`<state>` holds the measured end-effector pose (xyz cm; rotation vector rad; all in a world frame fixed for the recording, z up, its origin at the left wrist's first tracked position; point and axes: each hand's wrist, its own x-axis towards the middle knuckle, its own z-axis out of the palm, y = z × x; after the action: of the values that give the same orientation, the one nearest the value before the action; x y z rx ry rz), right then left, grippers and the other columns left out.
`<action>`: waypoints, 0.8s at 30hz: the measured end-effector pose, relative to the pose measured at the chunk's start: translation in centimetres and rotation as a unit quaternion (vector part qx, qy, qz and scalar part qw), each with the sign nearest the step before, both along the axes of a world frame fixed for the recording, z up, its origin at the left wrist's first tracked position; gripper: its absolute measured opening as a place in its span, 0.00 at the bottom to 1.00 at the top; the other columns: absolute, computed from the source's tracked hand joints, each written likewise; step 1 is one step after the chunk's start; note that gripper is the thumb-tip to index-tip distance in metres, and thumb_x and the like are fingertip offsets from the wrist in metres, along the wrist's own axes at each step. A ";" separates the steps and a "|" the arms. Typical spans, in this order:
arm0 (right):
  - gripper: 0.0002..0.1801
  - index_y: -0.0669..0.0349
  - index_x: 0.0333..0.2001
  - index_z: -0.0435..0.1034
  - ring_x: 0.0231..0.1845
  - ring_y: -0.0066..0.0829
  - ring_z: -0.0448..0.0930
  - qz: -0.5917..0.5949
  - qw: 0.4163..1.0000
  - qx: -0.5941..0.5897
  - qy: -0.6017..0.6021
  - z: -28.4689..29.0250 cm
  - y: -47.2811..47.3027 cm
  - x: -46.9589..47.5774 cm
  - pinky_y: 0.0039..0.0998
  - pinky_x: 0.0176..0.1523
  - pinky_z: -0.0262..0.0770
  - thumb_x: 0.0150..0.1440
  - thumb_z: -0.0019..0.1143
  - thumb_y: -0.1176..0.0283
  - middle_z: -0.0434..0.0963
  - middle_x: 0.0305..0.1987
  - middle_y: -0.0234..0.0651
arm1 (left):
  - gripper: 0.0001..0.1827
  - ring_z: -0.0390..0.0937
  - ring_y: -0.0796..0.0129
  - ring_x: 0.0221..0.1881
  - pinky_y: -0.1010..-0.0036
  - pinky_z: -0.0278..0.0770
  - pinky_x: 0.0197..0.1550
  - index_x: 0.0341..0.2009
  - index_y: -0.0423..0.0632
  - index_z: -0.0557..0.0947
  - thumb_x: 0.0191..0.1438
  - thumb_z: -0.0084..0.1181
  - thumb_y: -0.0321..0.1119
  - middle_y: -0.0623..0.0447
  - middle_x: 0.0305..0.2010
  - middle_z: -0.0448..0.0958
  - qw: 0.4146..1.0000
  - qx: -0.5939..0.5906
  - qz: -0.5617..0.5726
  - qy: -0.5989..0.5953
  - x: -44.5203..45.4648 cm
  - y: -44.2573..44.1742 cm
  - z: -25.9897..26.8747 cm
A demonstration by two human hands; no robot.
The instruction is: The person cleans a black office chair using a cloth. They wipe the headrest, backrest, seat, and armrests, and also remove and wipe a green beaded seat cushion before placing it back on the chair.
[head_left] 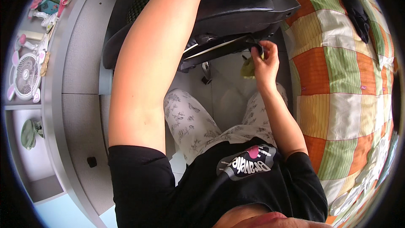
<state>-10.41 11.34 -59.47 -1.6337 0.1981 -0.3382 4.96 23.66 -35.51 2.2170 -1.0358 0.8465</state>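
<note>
A black office chair [234,9] with glossy padded parts and woven mesh stands before me. My left arm reaches forward over it, and the left hand is out of view past the top edge. My right hand [266,58] is closed, thumb against fingers, around a dark edge or flap at the chair's lower right side. An olive-green cloth [248,69] hangs just left of this hand; whether the fingers also grip it cannot be told. Pale strips show in the gap along the chair's underside. A metal chair leg with a caster [206,79] is below.
On the right is a bed with a patchwork cover [343,72] and a dark garment [354,12]. Grey drawer fronts [80,126] run along the left, beside shelves with a white fan [28,76] and a green object [30,134]. My knees are below the chair, over floor tiles.
</note>
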 end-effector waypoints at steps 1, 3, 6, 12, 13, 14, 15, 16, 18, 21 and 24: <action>0.17 0.59 0.48 0.69 0.44 0.37 0.78 -0.013 0.994 -0.081 -0.066 0.2 0.4 0.6 0.35 0.45 0.75 0.54 0.59 0.78 0.76 0.43 0.37 | 0.42 0.68 0.39 0.60 0.59 0.68 0.62 0.62 0.35 0.60 0.47 0.65 0.37 0.30 0.59 0.67 0.999 0.007 0.022 0.045 -0.3 0.0 0.3; 0.21 0.59 0.47 0.70 0.44 0.42 0.77 -0.037 0.951 -0.235 -0.198 0.8 1.1 1.7 0.35 0.46 0.75 0.47 0.62 0.82 0.76 0.43 0.39 | 0.41 0.70 0.38 0.58 0.59 0.69 0.60 0.61 0.33 0.60 0.49 0.63 0.39 0.27 0.56 0.69 0.988 0.021 0.070 0.133 -1.0 0.0 1.1; 0.19 0.55 0.39 0.76 0.41 0.41 0.75 -0.005 0.899 -0.387 -0.205 -1.6 1.8 2.7 0.36 0.45 0.75 0.40 0.61 0.81 0.77 0.44 0.33 | 0.41 0.72 0.38 0.55 0.60 0.71 0.59 0.60 0.27 0.59 0.52 0.62 0.41 0.24 0.53 0.72 0.983 0.053 0.110 0.138 -2.7 -0.5 1.7; 0.23 0.55 0.40 0.77 0.41 0.36 0.76 0.107 0.885 -0.373 -0.257 -3.0 7.5 0.9 0.33 0.44 0.78 0.34 0.61 0.79 0.79 0.45 0.30 | 0.38 0.75 0.39 0.53 0.60 0.73 0.57 0.55 0.19 0.62 0.55 0.60 0.42 0.22 0.47 0.74 0.957 0.168 0.220 0.085 -5.6 -1.8 2.0; 0.24 0.55 0.40 0.77 0.41 0.35 0.76 0.118 0.882 -0.376 -0.260 -2.9 7.8 0.8 0.32 0.45 0.78 0.34 0.61 0.79 0.79 0.45 0.30 | 0.37 0.75 0.39 0.53 0.60 0.73 0.57 0.54 0.19 0.63 0.55 0.59 0.42 0.22 0.47 0.74 0.956 0.177 0.224 0.074 -6.2 -2.0 1.9; 0.23 0.57 0.40 0.77 0.40 0.35 0.76 0.118 0.878 -0.379 -0.267 -2.7 7.6 0.8 0.31 0.44 0.78 0.34 0.62 0.79 0.80 0.46 0.31 | 0.37 0.75 0.39 0.53 0.60 0.73 0.57 0.53 0.19 0.64 0.55 0.59 0.42 0.22 0.47 0.74 0.954 0.182 0.230 0.055 -6.6 -2.2 1.6; 0.23 0.57 0.40 0.77 0.40 0.35 0.76 0.125 0.876 -0.373 -0.278 -2.7 7.4 0.9 0.31 0.43 0.78 0.34 0.62 0.78 0.80 0.45 0.32 | 0.36 0.75 0.38 0.52 0.60 0.73 0.56 0.53 0.20 0.64 0.55 0.59 0.42 0.23 0.46 0.74 0.955 0.184 0.230 0.040 -6.7 -2.2 1.5; 0.23 0.58 0.40 0.77 0.40 0.36 0.77 0.131 0.874 -0.367 -0.289 -2.9 6.9 1.3 0.31 0.43 0.78 0.34 0.62 0.78 0.80 0.45 0.33 | 0.35 0.75 0.38 0.52 0.59 0.73 0.56 0.53 0.20 0.65 0.55 0.59 0.42 0.23 0.46 0.75 0.955 0.187 0.230 0.025 -6.7 -2.3 1.3; 0.20 0.58 0.40 0.77 0.40 0.36 0.77 0.109 0.868 -0.371 -0.312 -2.8 5.8 1.9 0.31 0.41 0.79 0.38 0.63 0.78 0.80 0.45 0.35 | 0.33 0.75 0.38 0.51 0.59 0.74 0.55 0.52 0.23 0.67 0.55 0.59 0.41 0.25 0.45 0.76 0.957 0.190 0.217 0.005 -5.8 -1.6 1.3; 0.22 0.62 0.40 0.77 0.39 0.37 0.77 0.068 0.896 -0.333 -0.286 -2.4 4.0 2.4 0.34 0.42 0.78 0.36 0.60 0.80 0.80 0.45 0.37 | 0.30 0.75 0.39 0.51 0.59 0.73 0.55 0.53 0.29 0.70 0.55 0.58 0.41 0.28 0.46 0.77 0.941 0.196 0.277 0.007 -6.5 -1.5 2.1; 0.22 0.61 0.40 0.77 0.40 0.39 0.76 0.128 0.908 -0.268 -0.296 -3.5 2.3 2.4 0.34 0.44 0.77 0.35 0.62 0.82 0.79 0.46 0.38 | 0.26 0.74 0.43 0.48 0.61 0.71 0.52 0.52 0.34 0.72 0.54 0.59 0.40 0.32 0.45 0.76 0.917 0.173 0.352 -0.072 -8.2 -1.5 1.4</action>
<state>-8.00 13.64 -62.99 -1.9802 -0.6179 -0.7124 -3.22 22.12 -34.11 2.9334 -0.4401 1.2076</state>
